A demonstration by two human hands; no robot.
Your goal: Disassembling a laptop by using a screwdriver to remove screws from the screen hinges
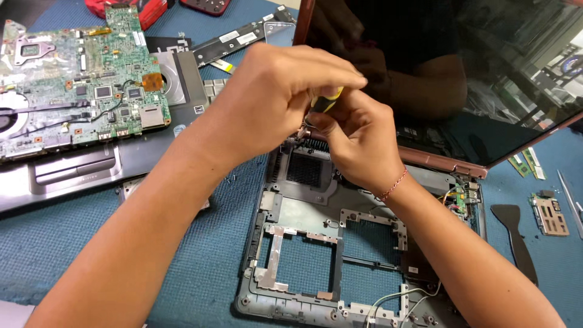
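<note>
My left hand [276, 97] and my right hand [358, 143] meet over the upper left corner of a stripped laptop base [303, 243]. Both are closed around a screwdriver [325, 100] with a yellow and black handle; its tip is hidden between my fingers, near the hinge area. The grey base frame lies open with empty cut-outs showing the blue mat beneath. The laptop's dark screen [461, 73] stands tilted behind my hands and reflects me.
A green motherboard [79, 79] rests on another laptop's palmrest [91, 170] at the left. A black pry tool [516, 237], a small circuit card [549, 215], memory sticks [527, 163] and tweezers [571, 200] lie at the right. A red case [127, 9] sits at the top left.
</note>
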